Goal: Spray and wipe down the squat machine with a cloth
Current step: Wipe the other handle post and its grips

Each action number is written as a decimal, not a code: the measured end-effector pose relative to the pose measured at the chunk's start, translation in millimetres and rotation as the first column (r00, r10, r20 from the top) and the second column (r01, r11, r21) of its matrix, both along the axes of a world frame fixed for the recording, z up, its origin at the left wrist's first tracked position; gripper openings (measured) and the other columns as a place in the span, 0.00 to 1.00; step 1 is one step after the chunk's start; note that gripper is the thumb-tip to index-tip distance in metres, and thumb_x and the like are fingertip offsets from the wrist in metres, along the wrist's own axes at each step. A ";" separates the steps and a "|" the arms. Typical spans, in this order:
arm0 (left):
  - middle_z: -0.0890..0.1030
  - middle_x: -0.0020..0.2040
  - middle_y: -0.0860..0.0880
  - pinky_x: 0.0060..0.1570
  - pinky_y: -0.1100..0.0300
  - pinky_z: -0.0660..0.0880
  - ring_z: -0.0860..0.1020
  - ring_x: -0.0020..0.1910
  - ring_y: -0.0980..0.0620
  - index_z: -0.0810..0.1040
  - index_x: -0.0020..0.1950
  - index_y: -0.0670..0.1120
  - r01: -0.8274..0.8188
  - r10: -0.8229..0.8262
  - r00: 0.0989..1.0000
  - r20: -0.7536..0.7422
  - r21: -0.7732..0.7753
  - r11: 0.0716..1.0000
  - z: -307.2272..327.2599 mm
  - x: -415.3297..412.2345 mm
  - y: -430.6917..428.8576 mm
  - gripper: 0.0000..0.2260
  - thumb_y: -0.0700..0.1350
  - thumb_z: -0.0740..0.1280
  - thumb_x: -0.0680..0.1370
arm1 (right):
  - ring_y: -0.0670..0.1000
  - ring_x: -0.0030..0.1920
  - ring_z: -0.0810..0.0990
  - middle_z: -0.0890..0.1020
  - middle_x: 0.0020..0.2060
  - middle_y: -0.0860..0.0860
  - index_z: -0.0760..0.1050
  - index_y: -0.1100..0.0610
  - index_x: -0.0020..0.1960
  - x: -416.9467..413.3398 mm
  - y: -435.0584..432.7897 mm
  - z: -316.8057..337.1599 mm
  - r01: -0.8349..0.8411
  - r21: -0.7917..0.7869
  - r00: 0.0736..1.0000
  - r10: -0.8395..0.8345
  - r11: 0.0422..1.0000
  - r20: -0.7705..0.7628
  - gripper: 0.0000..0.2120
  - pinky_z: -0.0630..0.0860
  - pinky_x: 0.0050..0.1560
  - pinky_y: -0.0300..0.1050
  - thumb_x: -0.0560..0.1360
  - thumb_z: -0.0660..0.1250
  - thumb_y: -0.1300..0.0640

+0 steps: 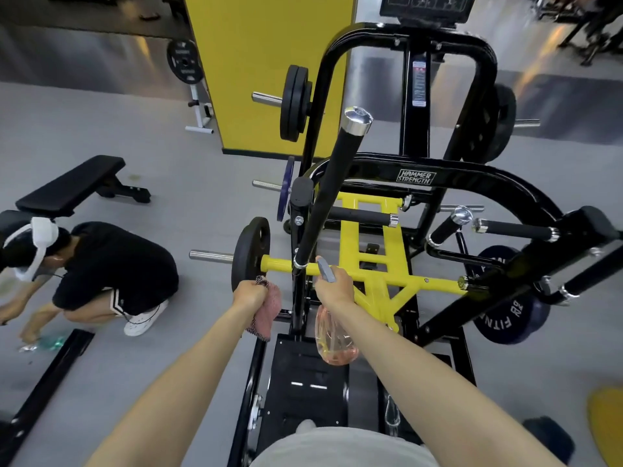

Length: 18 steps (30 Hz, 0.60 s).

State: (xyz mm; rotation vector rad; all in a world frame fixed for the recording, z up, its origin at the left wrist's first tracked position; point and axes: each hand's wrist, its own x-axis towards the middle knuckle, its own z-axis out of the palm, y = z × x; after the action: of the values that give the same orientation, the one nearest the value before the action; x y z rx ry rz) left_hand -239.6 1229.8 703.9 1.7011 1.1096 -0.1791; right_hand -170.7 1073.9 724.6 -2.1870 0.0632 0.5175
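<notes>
Black-and-yellow steel squat machine judged at spraying step: clear plastic spray bottle gripped by right hand, pink cloth clutched in left hand; trigger squeeze called for next

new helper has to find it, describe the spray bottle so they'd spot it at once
Start at the black-and-yellow squat machine in mid-frame; in front of its yellow crossbar the right hand grips the bottle. It is clear with pinkish liquid and a grey spray head, unlike the pink cloth in the left hand beside it.
</notes>
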 end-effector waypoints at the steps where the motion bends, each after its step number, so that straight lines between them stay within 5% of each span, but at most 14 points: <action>1: 0.75 0.35 0.44 0.40 0.58 0.68 0.74 0.39 0.46 0.74 0.37 0.42 0.006 -0.006 1.000 0.004 0.002 1.000 2.3 2.7 0.2 0.08 0.34 0.60 0.74 | 0.54 0.36 0.71 0.71 0.34 0.52 0.70 0.58 0.39 0.9 -1.2 1.3 0.013 0.012 1.000 -0.013 1.000 0.009 0.05 0.66 0.35 0.44 0.74 0.63 0.63; 3: 0.77 0.38 0.42 0.41 0.58 0.70 0.75 0.41 0.45 0.77 0.41 0.40 0.011 -0.011 1.000 0.015 0.012 1.000 5.5 8.4 1.6 0.07 0.35 0.60 0.74 | 0.55 0.39 0.73 0.74 0.39 0.53 0.73 0.59 0.45 5.3 -6.8 6.9 0.035 0.040 0.999 -0.036 0.999 0.025 0.03 0.68 0.36 0.44 0.73 0.62 0.65; 7: 0.79 0.43 0.40 0.42 0.56 0.72 0.77 0.42 0.43 0.79 0.47 0.39 0.025 -0.026 0.999 0.047 0.040 0.999 13.0 22.9 9.6 0.07 0.36 0.62 0.74 | 0.51 0.32 0.67 0.69 0.32 0.50 0.64 0.54 0.34 26.3 -19.5 26.8 0.114 0.048 0.985 -0.119 0.992 0.124 0.13 0.60 0.28 0.41 0.72 0.62 0.67; 13: 0.79 0.41 0.40 0.34 0.59 0.70 0.76 0.37 0.45 0.77 0.49 0.39 0.020 -0.025 0.992 0.124 0.038 0.999 43.0 53.3 16.9 0.07 0.38 0.61 0.76 | 0.54 0.36 0.72 0.73 0.33 0.51 0.71 0.55 0.37 82.7 -27.7 73.4 0.287 0.321 0.929 -0.344 0.902 0.138 0.08 0.69 0.36 0.43 0.72 0.64 0.65; 18: 0.75 0.32 0.43 0.32 0.59 0.68 0.74 0.36 0.46 0.74 0.35 0.42 0.017 -0.029 0.975 0.218 0.058 0.998 68.8 82.9 26.0 0.10 0.34 0.61 0.75 | 0.54 0.37 0.76 0.73 0.34 0.53 0.68 0.57 0.37 126.1 -12.1 117.7 0.189 0.404 0.920 -0.305 0.895 0.245 0.09 0.71 0.36 0.42 0.73 0.65 0.66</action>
State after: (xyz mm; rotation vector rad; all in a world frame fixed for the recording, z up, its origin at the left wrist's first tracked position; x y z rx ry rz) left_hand -156.7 1255.8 772.8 1.7373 0.9387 0.0258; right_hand -44.6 1061.8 842.3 -1.8220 0.0725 0.0340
